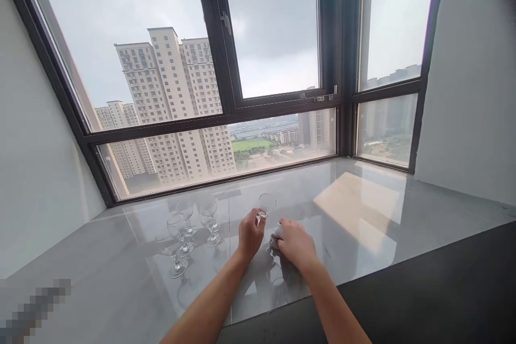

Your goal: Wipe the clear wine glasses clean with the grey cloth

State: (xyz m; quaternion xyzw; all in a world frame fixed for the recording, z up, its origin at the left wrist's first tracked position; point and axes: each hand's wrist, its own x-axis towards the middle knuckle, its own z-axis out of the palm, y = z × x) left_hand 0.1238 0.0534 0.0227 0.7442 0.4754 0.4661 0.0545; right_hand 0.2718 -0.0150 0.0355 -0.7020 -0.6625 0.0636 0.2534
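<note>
left hand: the left hand (250,236) is out over the ledge, back of the hand up, fingers curled tight round the stem of a small stemmed glass (266,203).
stemmed glass: clear and empty. its bowl stands free above the thumb and tips a little away towards the window. the foot is hidden inside the fist.
right hand: the right hand (297,246) is just beside the left, almost touching it, knuckles up, fingers folded over a pale cloth (277,232).
cloth: only a small bunched bit pokes out at the fingertips, close under the glass's stem. from here i cannot tell whether it touches the glass.
below the hands: a dark shape lies on the shiny stone. i cannot tell whether it is more cloth or a reflection.
ledge: a wide grey polished window ledge (363,215), glossy enough to mirror the frame, with a bright patch of light to the right of the hands.
other glasses: a cluster of like stemmed glasses (209,220) stands upright to the left of the hands, near but apart. there are four or five, hard to count as they are clear.
window: a dark-framed window (226,113) runs along the back of the ledge, with a handle (226,22) on its upright.
outside: pale tower blocks (173,97) under a grey sky.
sides: plain white walls (467,91) close the bay on both sides.
</note>
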